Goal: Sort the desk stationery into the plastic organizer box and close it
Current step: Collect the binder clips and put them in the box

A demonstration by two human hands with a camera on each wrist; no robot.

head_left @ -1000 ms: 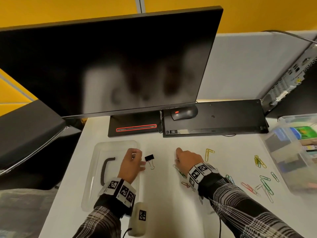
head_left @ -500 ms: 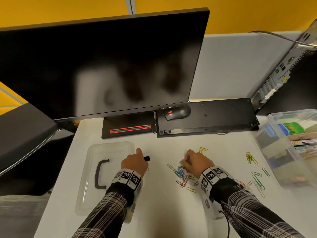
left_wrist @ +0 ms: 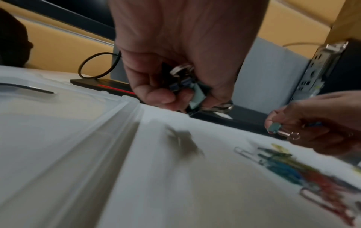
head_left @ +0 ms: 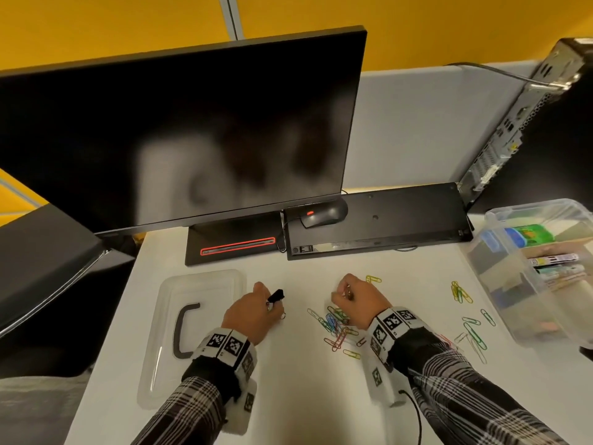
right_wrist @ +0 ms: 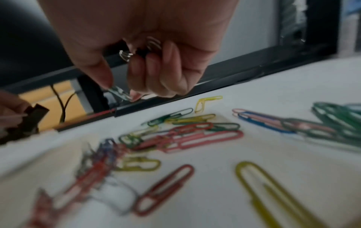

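Observation:
My left hand (head_left: 270, 301) grips a black binder clip (head_left: 276, 296) just above the white desk; in the left wrist view its curled fingers (left_wrist: 156, 95) hold the black binder clip (left_wrist: 195, 94) with silver wire handles. My right hand (head_left: 345, 292) hovers over a pile of coloured paper clips (head_left: 335, 326) and pinches a small binder clip (right_wrist: 119, 92) between thumb and forefinger, with more wire handles showing in the palm. The clear organizer box (head_left: 500, 284) stands open at the right edge. Its clear lid (head_left: 199, 284) with a black handle lies left of my left hand.
A monitor (head_left: 179, 133) and its base (head_left: 234, 245) stand behind, with a black keyboard (head_left: 385, 226) and mouse (head_left: 324, 213). A computer case (head_left: 526, 117) leans at the back right. More paper clips (head_left: 460, 292) lie scattered between my right hand and the box.
My left hand closed over the black binder clip on the desk and lifted it. My right hand drew back over the paper clip pile and now pinches a small clip.

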